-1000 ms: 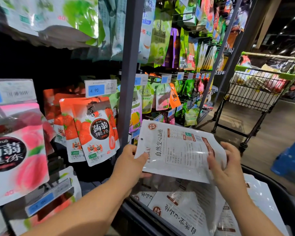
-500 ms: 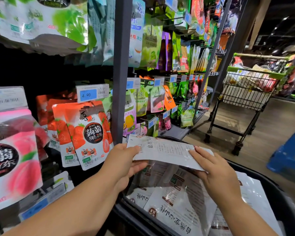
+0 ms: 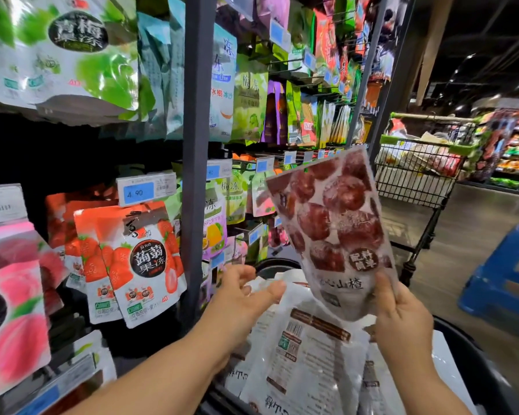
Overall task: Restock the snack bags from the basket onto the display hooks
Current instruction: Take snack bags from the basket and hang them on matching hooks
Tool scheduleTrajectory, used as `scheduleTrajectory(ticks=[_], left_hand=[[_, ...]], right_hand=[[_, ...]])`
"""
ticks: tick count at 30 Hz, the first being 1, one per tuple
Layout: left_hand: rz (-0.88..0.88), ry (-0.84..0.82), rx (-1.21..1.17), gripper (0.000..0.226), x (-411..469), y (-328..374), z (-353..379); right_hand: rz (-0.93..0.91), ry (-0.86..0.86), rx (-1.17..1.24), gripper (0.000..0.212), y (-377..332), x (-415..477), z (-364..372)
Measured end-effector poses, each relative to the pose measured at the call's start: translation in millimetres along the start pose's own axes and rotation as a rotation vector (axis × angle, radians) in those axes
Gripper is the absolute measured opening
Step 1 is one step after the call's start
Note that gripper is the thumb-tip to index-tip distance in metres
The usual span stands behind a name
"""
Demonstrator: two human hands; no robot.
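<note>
Right hand [image 3: 402, 319] is gripping the snack bag [image 3: 333, 232], now flipped front-out, long axis upright, top tilting left; left hand [image 3: 243, 298] is hovering, released.

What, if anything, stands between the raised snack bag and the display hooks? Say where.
Nothing visible blocks it. The right hand holds the snack bag in open air before the display hooks; their tips carry price tags, and which hook is free cannot be told.
</note>
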State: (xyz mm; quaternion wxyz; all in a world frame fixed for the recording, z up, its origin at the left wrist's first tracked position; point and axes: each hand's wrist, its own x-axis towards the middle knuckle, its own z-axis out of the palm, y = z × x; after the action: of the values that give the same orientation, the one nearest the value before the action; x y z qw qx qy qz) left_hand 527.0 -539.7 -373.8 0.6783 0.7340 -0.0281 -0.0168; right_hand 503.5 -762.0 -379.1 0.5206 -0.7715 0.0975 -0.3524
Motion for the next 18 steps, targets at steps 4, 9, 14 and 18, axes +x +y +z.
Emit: scheduleTrajectory(ticks=[4, 9, 14, 18], left_hand=[[-0.027, -0.096, 0.089, 0.094, 4.5, -6.0, 2.6], [-0.082, -0.211, -0.202, 0.1, 4.0, -12.8, 6.5], [-0.131, -0.229, -0.404, 0.049, -0.9, -22.5, -4.9], [-0.133, -0.161, -0.422, 0.049, -2.0, -31.8, -17.5]], right_hand=[[0.165, -0.087, 0.153, 0.046, -9.4, -0.8, -3.7], [0.41, -0.354, 0.334, 0.051, -10.5, -6.0, 10.1], [0.486, -0.566, 0.383, 0.041, -5.7, -21.3, 27.7], [0.279, -0.68, 0.087, 0.037, -3.0, -24.7, 27.0]])
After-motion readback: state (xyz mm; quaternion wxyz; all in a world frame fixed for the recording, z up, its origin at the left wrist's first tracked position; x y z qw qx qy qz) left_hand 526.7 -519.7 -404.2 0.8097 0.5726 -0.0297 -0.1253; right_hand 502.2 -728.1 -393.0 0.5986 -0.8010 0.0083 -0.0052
